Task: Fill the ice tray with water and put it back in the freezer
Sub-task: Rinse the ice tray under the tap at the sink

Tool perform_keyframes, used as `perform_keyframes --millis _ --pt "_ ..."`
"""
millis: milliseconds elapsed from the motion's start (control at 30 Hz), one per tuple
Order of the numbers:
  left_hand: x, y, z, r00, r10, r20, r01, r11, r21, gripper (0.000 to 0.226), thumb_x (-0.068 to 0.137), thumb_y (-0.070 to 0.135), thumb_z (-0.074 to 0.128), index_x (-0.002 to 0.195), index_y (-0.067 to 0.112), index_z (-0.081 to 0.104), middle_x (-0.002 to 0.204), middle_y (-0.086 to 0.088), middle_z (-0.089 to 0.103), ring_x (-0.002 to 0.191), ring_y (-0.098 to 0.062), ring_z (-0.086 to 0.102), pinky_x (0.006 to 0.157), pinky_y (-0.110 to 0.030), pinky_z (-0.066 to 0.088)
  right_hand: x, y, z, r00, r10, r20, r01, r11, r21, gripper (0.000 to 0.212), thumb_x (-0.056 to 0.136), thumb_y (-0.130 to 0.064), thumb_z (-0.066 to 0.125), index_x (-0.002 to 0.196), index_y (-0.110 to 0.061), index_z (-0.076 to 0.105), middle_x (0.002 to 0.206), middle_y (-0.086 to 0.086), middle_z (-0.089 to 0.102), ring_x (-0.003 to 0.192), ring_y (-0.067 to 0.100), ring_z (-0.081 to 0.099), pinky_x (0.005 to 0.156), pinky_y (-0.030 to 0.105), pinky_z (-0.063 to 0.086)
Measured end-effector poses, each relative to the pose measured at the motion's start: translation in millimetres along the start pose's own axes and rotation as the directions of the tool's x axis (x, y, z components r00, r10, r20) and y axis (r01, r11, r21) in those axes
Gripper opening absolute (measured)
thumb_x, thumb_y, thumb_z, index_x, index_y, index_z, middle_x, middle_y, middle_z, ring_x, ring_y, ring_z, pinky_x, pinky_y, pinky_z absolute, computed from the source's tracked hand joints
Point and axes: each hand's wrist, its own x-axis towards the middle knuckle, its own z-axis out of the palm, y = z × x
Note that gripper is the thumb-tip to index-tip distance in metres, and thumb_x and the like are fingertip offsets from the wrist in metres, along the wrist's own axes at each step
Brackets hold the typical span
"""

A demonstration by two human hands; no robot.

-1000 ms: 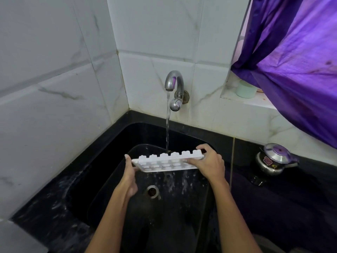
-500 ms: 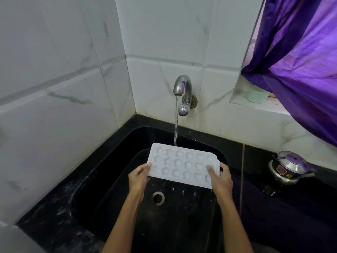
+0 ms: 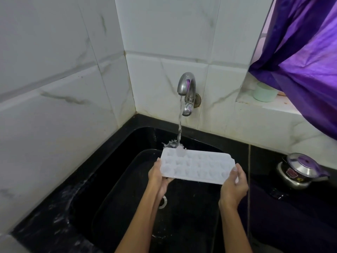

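A white ice tray (image 3: 198,166) with several small moulded cells is held flat, cells up, over the black sink (image 3: 116,179). My left hand (image 3: 158,177) grips its left end from below. My right hand (image 3: 234,187) grips its right end, thumb on the rim. A steel tap (image 3: 186,86) on the tiled back wall runs a thin stream of water (image 3: 180,125) onto the tray's far left corner, where it splashes.
The sink drain (image 3: 163,201) shows between my forearms. A steel pressure cooker (image 3: 300,170) stands on the black counter at the right. A purple curtain (image 3: 306,57) hangs over the window ledge, where a pale green cup (image 3: 264,92) sits. White tiled walls close the left and back.
The tray was tilted on edge under the tap a second ago; both hands have turned it flat, cells up. The stream now lands on its far left corner.
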Motion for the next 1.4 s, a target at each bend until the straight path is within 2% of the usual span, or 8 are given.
perform_keyframes --millis 133,267,367,500,733,1067,1200,1400 --pt "2.6 -1.0 12.1 1.0 -0.028 -0.005 0.028 1.0 0.013 0.038 0.098 0.036 0.045 0.113 0.004 0.061 0.102 -0.015 0.072 0.093 -0.029 0.069 0.065 -0.041 0.058 0.2 0.3 -2.1 0.998 -0.01 -0.068 0.015 0.997 0.074 0.034 0.097 -0.025 0.051 0.129 -0.015 0.057 0.125 -0.004 0.059 0.111 0.006 0.054 0.087 0.02 0.045" --pt "4.4 -2.7 22.3 0.999 -0.044 -0.014 0.044 0.998 0.043 0.038 0.098 0.035 0.044 0.118 0.006 0.059 0.109 -0.016 0.069 0.098 -0.031 0.067 0.078 -0.046 0.057 5.6 0.2 -4.0 0.993 -0.012 -0.117 0.025 0.994 0.11 0.033 0.097 -0.023 0.052 0.127 -0.012 0.058 0.125 -0.001 0.061 0.114 0.009 0.056 0.088 0.021 0.045" --pt "5.4 -2.4 30.2 0.999 -0.042 -0.018 0.043 0.998 0.055 0.036 0.098 0.035 0.044 0.117 0.008 0.059 0.106 -0.014 0.07 0.095 -0.029 0.068 0.075 -0.045 0.057 8.2 -0.6 -3.8 0.99 -0.021 -0.139 0.04 0.99 0.135 0.034 0.097 -0.023 0.052 0.127 -0.011 0.058 0.125 0.0 0.061 0.114 0.01 0.056 0.086 0.017 0.045" --pt "9.2 1.6 37.7 0.999 -0.043 -0.016 0.044 0.997 0.056 0.035 0.097 0.034 0.046 0.117 0.008 0.059 0.107 -0.014 0.07 0.094 -0.03 0.068 0.074 -0.045 0.057 9.8 -3.2 -1.3 0.989 -0.009 -0.151 0.038 0.981 0.19 0.034 0.096 -0.024 0.053 0.128 -0.012 0.058 0.123 -0.004 0.061 0.108 0.003 0.056 0.072 0.004 0.044" --pt "18.7 13.9 41.4 1.0 -0.019 -0.007 0.02 0.998 0.065 0.039 0.097 0.036 0.048 0.122 0.008 0.058 0.112 -0.016 0.068 0.098 -0.032 0.067 0.082 -0.049 0.056 11.3 -2.7 6.5 0.992 -0.041 -0.119 0.06 0.985 0.16 0.036 0.096 -0.024 0.053 0.13 -0.011 0.057 0.126 -0.003 0.059 0.112 0.005 0.054 0.081 0.011 0.043" --pt "24.1 23.7 21.4 0.999 -0.012 -0.047 0.013 1.0 0.023 0.035 0.096 0.035 0.049 0.119 0.01 0.058 0.109 -0.014 0.069 0.095 -0.031 0.068 0.077 -0.046 0.058 3.9 -1.0 21.9 0.999 -0.037 -0.025 0.04 0.99 0.134 0.037 0.095 -0.026 0.055 0.13 -0.013 0.057 0.12 -0.013 0.057 0.107 -0.001 0.052 0.077 0.004 0.04" --pt "22.2 29.9 10.2 0.998 0.006 -0.059 -0.006 1.0 -0.005 0.035 0.096 0.034 0.05 0.121 0.011 0.057 0.107 -0.013 0.07 0.094 -0.03 0.068 0.069 -0.042 0.058 -2.3 1.0 28.5 0.999 -0.039 0.003 0.039 0.993 0.109 0.035 0.096 -0.026 0.054 0.129 -0.015 0.057 0.119 -0.014 0.057 0.107 -0.001 0.052 0.081 0.008 0.04" --pt "15.2 32.5 -12.3 0.998 0.016 -0.067 -0.02 0.998 -0.067 0.034 0.096 0.036 0.049 0.12 0.013 0.059 0.106 -0.013 0.071 0.095 -0.031 0.068 0.077 -0.047 0.057 -14.3 3.2 38.3 0.998 -0.049 0.044 0.046 0.996 0.078 0.033 0.098 -0.024 0.05 0.128 -0.017 0.058 0.12 -0.012 0.059 0.11 0.001 0.054 0.085 0.011 0.041"
